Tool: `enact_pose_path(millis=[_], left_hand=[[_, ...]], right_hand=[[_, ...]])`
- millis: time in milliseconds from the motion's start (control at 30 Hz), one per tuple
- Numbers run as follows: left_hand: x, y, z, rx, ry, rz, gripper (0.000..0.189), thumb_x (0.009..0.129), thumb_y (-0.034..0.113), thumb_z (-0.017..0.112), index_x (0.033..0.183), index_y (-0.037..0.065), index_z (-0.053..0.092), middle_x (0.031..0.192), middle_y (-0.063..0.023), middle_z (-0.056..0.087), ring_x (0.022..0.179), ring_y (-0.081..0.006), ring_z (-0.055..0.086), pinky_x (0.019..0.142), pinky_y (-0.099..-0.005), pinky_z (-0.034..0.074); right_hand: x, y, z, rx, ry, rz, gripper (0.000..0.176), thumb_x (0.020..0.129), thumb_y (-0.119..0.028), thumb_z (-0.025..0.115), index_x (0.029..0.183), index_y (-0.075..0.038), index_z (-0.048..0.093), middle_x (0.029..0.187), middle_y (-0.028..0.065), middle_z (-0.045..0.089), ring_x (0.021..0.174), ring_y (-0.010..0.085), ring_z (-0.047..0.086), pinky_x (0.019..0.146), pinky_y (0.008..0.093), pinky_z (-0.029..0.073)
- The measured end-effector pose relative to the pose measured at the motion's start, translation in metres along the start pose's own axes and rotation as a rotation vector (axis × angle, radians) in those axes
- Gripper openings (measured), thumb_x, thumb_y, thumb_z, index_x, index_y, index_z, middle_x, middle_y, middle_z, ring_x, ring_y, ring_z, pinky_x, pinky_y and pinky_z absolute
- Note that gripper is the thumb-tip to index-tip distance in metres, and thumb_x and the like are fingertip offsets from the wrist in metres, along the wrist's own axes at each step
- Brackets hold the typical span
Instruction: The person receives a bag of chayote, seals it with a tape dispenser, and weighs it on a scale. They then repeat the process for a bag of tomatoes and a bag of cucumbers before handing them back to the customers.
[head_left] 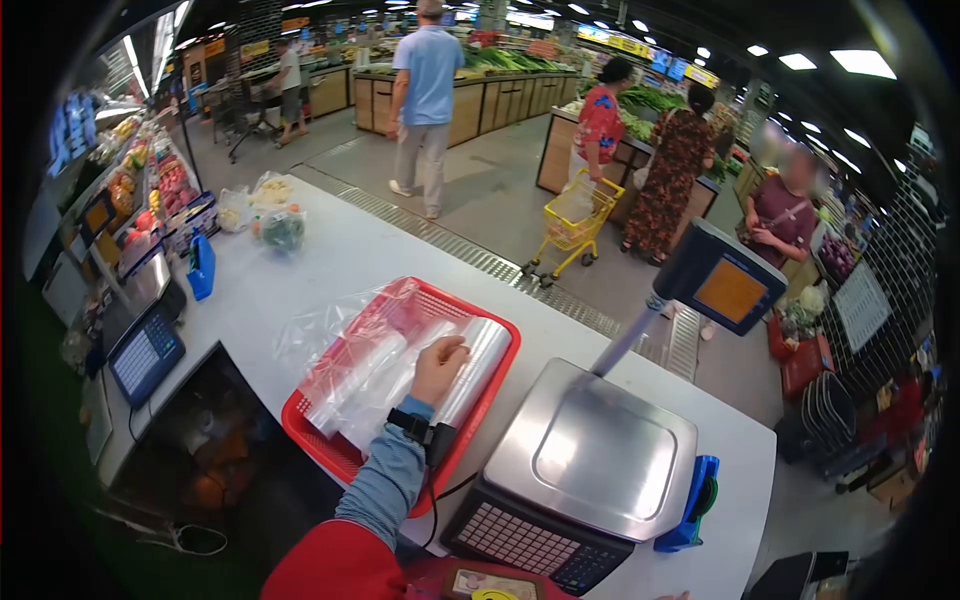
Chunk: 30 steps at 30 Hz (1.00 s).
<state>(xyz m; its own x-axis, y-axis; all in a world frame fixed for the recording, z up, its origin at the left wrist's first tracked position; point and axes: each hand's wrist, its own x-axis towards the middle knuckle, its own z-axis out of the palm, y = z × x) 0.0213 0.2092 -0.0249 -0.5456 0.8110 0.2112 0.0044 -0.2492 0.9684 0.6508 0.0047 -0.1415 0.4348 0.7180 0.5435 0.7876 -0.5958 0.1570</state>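
Observation:
My left hand, with a dark band on its wrist, is over a red plastic basket. Its fingers are curled in a loose fist against the rolls of clear plastic bags lying in there. Whatever may be inside the fist is hidden. Loose clear film spills over the basket's left rim. At the bottom edge, right of the scale, a sliver of skin appears to be my right hand; its fingers are mostly cut off.
A weighing scale with a steel pan, keypad and raised display stands right of the basket. Blue tape dispensers sit on the white counter, with bagged produce at its far left. Shoppers and a yellow cart are beyond.

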Motion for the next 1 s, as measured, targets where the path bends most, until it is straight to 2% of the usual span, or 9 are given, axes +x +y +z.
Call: enact_pose_path(millis=[67,167,233,267,567,633,800,833,1000], left_hand=[[0.000,0.000,-0.001,0.168,0.046,0.022,0.027,0.080,0.013,0.060,0.105,0.001,0.058,0.089,-0.0088,0.064,0.081,-0.0132,0.061,0.072,-0.0257,0.048],[-0.005,-0.007,-0.010,0.633,0.062,0.176,0.038,0.074,0.023,0.064,0.105,0.002,0.058,0.096,-0.0161,0.062,0.090,-0.0246,0.060,0.079,-0.0323,0.047],[-0.005,-0.013,-0.013,0.592,0.043,0.111,0.042,0.073,0.026,0.064,0.106,0.001,0.057,0.098,-0.0178,0.061,0.092,-0.0276,0.059,0.081,-0.0339,0.046],[-0.002,-0.015,-0.013,0.559,0.045,0.050,0.046,0.072,0.030,0.064,0.107,0.001,0.056,0.100,-0.0195,0.060,0.095,-0.0306,0.058,0.083,-0.0355,0.045],[-0.006,-0.002,-0.010,0.649,-0.004,0.033,0.054,0.072,0.036,0.061,0.112,0.001,0.052,0.104,-0.0221,0.058,0.097,-0.0333,0.057,0.084,-0.0380,0.044],[-0.010,0.008,-0.006,0.704,0.000,0.020,0.055,0.072,0.036,0.061,0.113,0.001,0.052,0.105,-0.0223,0.058,0.098,-0.0342,0.056,0.085,-0.0387,0.044],[-0.009,0.005,-0.005,0.774,-0.036,0.024,0.057,0.071,0.035,0.062,0.115,0.001,0.050,0.105,-0.0220,0.057,0.098,-0.0344,0.055,0.085,-0.0396,0.043],[-0.009,0.007,-0.004,0.757,-0.031,0.060,0.057,0.071,0.035,0.062,0.115,0.001,0.050,0.105,-0.0221,0.057,0.098,-0.0346,0.054,0.085,-0.0397,0.043],[-0.007,0.002,-0.005,0.743,-0.024,0.117,0.056,0.072,0.033,0.062,0.114,0.000,0.050,0.106,-0.0228,0.057,0.099,-0.0352,0.054,0.085,-0.0399,0.043]], right_hand=[[0.002,-0.007,-0.002,-0.042,-0.002,0.070,0.038,0.084,-0.027,0.043,0.118,-0.013,0.051,0.119,0.0148,0.050,0.105,0.0311,0.049,0.084,0.0449,0.040],[-0.001,-0.007,-0.006,-0.101,0.000,0.116,0.038,0.084,-0.027,0.043,0.118,-0.013,0.051,0.119,0.0148,0.050,0.106,0.0310,0.048,0.084,0.0451,0.041],[0.000,-0.008,-0.010,-0.116,-0.041,0.127,0.039,0.083,-0.027,0.043,0.119,-0.014,0.051,0.121,0.0148,0.049,0.108,0.0311,0.047,0.085,0.0455,0.040],[0.007,-0.017,-0.009,0.071,-0.129,0.255,0.043,0.084,-0.018,0.045,0.126,-0.010,0.041,0.127,0.0159,0.041,0.118,0.0320,0.038,0.097,0.0440,0.030],[0.013,-0.027,-0.034,0.094,-0.197,0.279,0.043,0.083,-0.015,0.045,0.126,-0.011,0.041,0.131,0.0152,0.037,0.120,0.0317,0.035,0.098,0.0432,0.029],[-0.001,-0.010,-0.017,-0.050,-0.089,0.179,0.042,0.082,-0.027,0.044,0.122,-0.017,0.048,0.128,0.0138,0.044,0.114,0.0310,0.043,0.088,0.0480,0.037],[-0.005,-0.005,-0.002,-0.010,-0.139,0.211,0.044,0.083,-0.030,0.043,0.126,-0.019,0.046,0.131,0.0118,0.042,0.118,0.0304,0.041,0.091,0.0485,0.035],[-0.004,-0.006,0.013,-0.061,-0.052,0.213,0.045,0.083,-0.031,0.042,0.126,-0.019,0.045,0.132,0.0113,0.042,0.118,0.0300,0.041,0.091,0.0483,0.035],[-0.010,-0.002,0.015,-0.194,-0.038,0.147,0.050,0.084,-0.034,0.041,0.127,-0.010,0.043,0.132,0.0098,0.042,0.117,0.0292,0.043,0.092,0.0475,0.036]])
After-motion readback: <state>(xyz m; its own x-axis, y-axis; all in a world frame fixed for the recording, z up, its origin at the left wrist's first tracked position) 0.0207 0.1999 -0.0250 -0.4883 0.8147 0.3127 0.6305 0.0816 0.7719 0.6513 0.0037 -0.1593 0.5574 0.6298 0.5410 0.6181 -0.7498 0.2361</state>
